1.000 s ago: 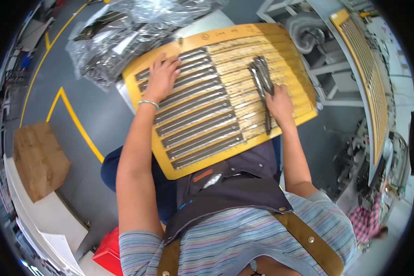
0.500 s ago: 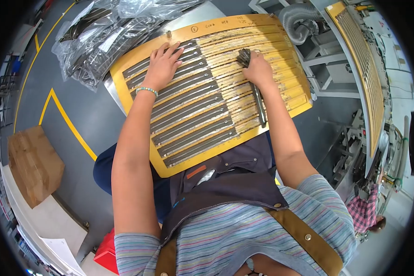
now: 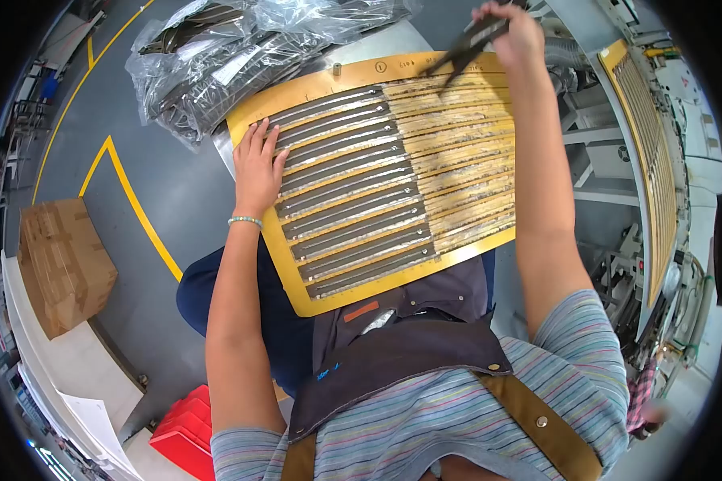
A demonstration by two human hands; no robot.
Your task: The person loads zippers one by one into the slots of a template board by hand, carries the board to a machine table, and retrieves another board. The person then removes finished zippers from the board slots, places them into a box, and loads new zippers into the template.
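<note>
- Closed around a bunch of dark strips point(image 3: 467, 50), our right hand point(image 3: 521, 36) is above the far edge of the yellow board point(image 3: 303, 303); our left hand point(image 3: 257, 172) lies spread on its left side, gripping nothing visible;
- grey strips point(image 3: 369, 274) line its left half; the right shows none, so we judge the work partway;
- blur hides the bunch's count; our forearm covers the board's right end.

striped short-sleeved shirt point(image 3: 409, 409); dark apron point(image 3: 393, 365), 2 brown straps point(image 3: 515, 401), snaps point(image 3: 541, 422); beaded bracelet point(image 3: 245, 220)

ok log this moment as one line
left hand: resting on yellow slotted board; right hand: gripping dark thin strips near far edge; clear plastic wrapping: beyond board
</note>
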